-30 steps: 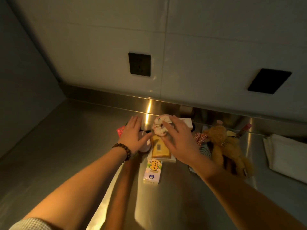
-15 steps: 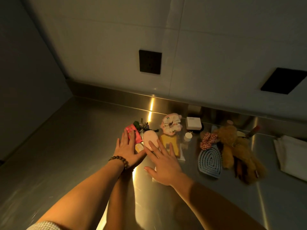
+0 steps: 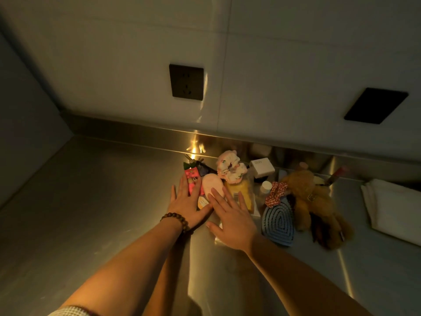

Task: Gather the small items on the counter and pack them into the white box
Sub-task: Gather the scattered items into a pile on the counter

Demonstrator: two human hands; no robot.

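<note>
A cluster of small items lies on the steel counter (image 3: pixel 91 213) near the back wall. My left hand (image 3: pixel 186 206), with a bead bracelet, lies flat with straight fingers on a red packet (image 3: pixel 192 179). My right hand (image 3: pixel 232 217) lies flat beside it, fingertips on a pink oval case (image 3: pixel 211 184) and a yellow packet (image 3: pixel 241 190). Behind them sit a floral scrunchie (image 3: pixel 230 167), a small white box (image 3: pixel 262 167), a small white-capped bottle (image 3: pixel 265 187), a red checked scrunchie (image 3: pixel 275 193), a blue oval brush (image 3: pixel 279 222) and a brown plush bear (image 3: pixel 312 201).
Folded white cloth (image 3: pixel 394 208) lies at the far right of the counter. Keys (image 3: pixel 193 159) lie behind the red packet. Two black wall sockets (image 3: pixel 186 82) are set in the tiled wall above. The counter's left side is bare steel.
My right hand let go of the floral scrunchie and drew back toward me. Both hands now lie flat, side by side, on the nearer items.
</note>
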